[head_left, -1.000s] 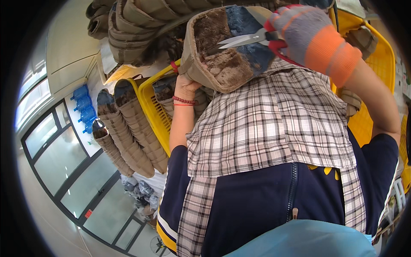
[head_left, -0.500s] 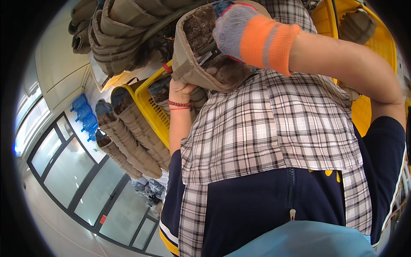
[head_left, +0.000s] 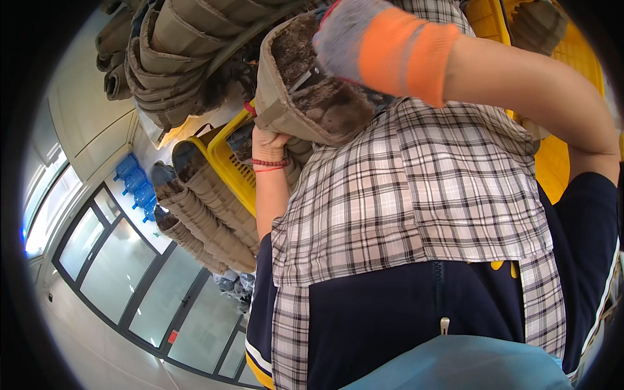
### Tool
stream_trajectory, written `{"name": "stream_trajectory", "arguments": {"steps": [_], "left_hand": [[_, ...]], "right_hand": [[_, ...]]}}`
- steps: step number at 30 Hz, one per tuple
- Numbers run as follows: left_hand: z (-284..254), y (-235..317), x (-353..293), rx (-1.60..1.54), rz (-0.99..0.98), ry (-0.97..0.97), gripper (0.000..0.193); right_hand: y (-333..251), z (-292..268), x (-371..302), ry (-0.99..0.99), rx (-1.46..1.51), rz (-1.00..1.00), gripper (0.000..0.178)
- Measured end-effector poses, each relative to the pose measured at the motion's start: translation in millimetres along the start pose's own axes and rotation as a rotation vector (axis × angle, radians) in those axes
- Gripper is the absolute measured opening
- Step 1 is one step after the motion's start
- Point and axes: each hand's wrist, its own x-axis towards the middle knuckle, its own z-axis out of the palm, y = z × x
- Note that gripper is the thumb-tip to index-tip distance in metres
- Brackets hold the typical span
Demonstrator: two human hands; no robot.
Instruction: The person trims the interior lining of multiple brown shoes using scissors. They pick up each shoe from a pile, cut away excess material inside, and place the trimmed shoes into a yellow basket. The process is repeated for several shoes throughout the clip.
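Note:
A tan boot upper [head_left: 276, 114] with brown fur lining is tilted with its wide opening toward me. My bare left hand [head_left: 268, 144], a red bead bracelet at the wrist, grips it from below; most of its fingers are hidden behind the fabric. My right hand [head_left: 354, 45], in a grey and orange knit glove, is closed over the opening. From under the glove a slim metal tool [head_left: 302, 80] sticks out against the lining; its kind cannot be made out. The glove is slightly blurred.
Stacked tan uppers [head_left: 172, 71] lie at the upper left. More nested rows [head_left: 208, 214] hang beside a yellow basket [head_left: 227, 153]. At the right, a yellow crate [head_left: 582, 58] holds another upper [head_left: 536, 26]. Blue bins [head_left: 135, 182] and a glass partition [head_left: 123, 266] are farther left.
My gloved right hand has shifted slightly left and up over the opening, and the metal tool shows less. The boot upper has moved a little left, still in my left hand.

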Motion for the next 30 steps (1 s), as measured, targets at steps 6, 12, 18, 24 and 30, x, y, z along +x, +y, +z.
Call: {"name": "stream_trajectory", "arguments": {"steps": [6,12,18,24,30], "left_hand": [[-74.8,-2.2,35.5,0.175,0.052,-0.222,0.032],[-117.4,-8.6,58.0,-0.116,0.053,-0.073,0.034],[9.3,-16.2,46.9,0.083,0.138,-0.242,0.050],[5.0,-19.0,50.3,0.102,0.050,-0.216,0.063],[11.0,-17.9,47.9,0.191,0.087,-0.222,0.063]], "right_hand": [[19.4,6.9,-28.7,0.117,-0.080,0.262,0.025],[23.1,35.6,-14.5,0.209,-0.136,0.258,0.016],[27.2,54.8,-5.7,0.255,-0.117,0.239,0.015],[19.9,62.3,9.1,0.372,-0.145,0.193,0.014],[21.7,61.5,14.0,0.418,-0.167,0.127,0.014]]}}
